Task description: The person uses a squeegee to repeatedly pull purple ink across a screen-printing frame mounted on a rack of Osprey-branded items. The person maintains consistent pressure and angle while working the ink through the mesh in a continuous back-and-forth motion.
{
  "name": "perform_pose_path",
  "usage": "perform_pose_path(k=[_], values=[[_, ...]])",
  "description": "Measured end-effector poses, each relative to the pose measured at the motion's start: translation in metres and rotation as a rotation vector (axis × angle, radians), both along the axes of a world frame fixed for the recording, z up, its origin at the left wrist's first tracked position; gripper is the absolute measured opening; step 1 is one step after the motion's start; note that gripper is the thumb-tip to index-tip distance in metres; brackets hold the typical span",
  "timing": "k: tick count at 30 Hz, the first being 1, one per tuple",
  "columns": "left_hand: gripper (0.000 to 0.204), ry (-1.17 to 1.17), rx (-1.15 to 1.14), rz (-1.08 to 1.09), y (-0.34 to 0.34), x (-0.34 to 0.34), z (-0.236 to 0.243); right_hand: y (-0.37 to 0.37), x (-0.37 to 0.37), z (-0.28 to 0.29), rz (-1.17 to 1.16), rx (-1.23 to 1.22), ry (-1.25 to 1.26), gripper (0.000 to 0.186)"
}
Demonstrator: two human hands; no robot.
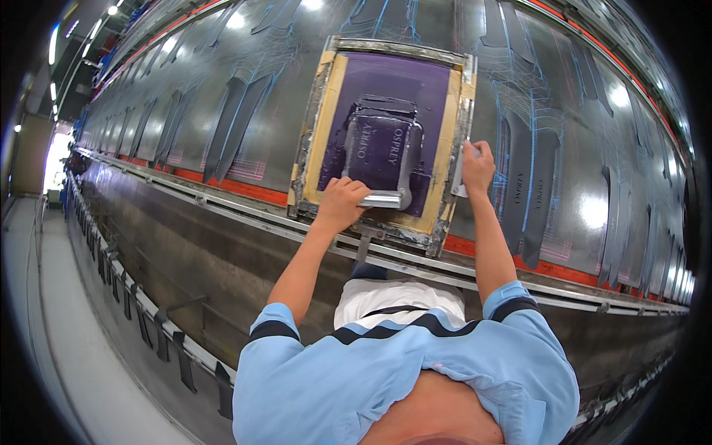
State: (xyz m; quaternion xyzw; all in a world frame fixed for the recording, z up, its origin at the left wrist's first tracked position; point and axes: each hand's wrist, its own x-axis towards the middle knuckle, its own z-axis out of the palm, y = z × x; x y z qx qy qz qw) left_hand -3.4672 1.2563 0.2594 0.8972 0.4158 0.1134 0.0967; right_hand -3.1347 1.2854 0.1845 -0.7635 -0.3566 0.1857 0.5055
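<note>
A screen printing frame [321, 96] lies tilted on the long table before me, its purple mesh [430, 89] edged with tan tape. Dark wet ink [378, 167] is spread over the middle, around two lines of lettering. My left hand [343, 203] is closed round one end of a squeegee with a metal handle [383, 199], which rests across the near part of the mesh. At the frame's right edge, my right hand [478, 169] is closed on its side, by a pale grey piece [459, 185]. The squeegee's blade is hidden.
Dark cut fabric pieces [513, 185] lie in rows on the grey tabletop [289, 119], among blue and pink lines. A metal rail [245, 211] and red strip [259, 194] run along the near edge. Dark strips [184, 363] hang from a lower rail, left, beside a pale walkway [81, 326].
</note>
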Motion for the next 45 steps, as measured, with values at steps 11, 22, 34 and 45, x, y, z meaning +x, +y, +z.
perform_pose_path(k=[11,22,34,45], values=[[0.021,-0.054,-0.226,-0.119,0.036,0.004,0.0,0.005,0.008,0.0,-0.056,-0.139,-0.094,0.025],[0.022,-0.19,-0.234,-0.227,0.223,0.051,-0.003,0.065,-0.004,0.051,0.324,0.122,-0.486,0.035],[0.026,-0.04,-0.251,-0.182,0.242,0.061,-0.005,0.147,-0.065,0.045,0.937,-0.279,-0.628,0.022],[0.025,-0.036,-0.205,-0.298,0.173,0.031,0.003,0.066,-0.091,0.073,0.989,-0.369,-0.677,0.027]])
